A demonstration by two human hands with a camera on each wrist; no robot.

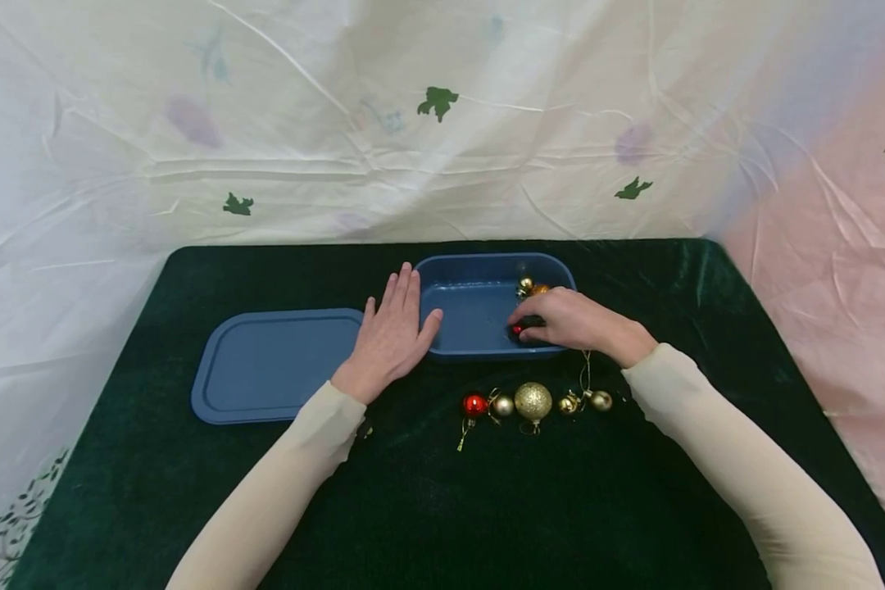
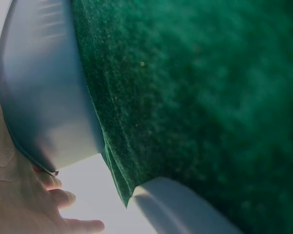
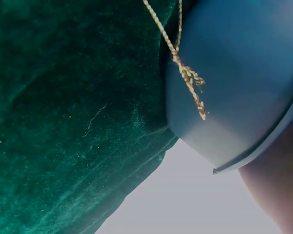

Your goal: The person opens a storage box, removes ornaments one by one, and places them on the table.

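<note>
From the head view, the right hand [image 1: 571,321] is pinching a red bauble [image 1: 518,329] inside the blue tub [image 1: 479,344] while the left hand [image 1: 391,336] is lying flat and relaxed against the tub's left wall, and the wrist views are showing only the tub's outer wall on green cloth [image 2: 210,97].

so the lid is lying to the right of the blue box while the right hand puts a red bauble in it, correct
Not quite. The lid lies to the left of the blue box, beside the left hand, as the head view shows. The rest holds: the right hand is over the box with a red bauble at its fingertips.
</note>
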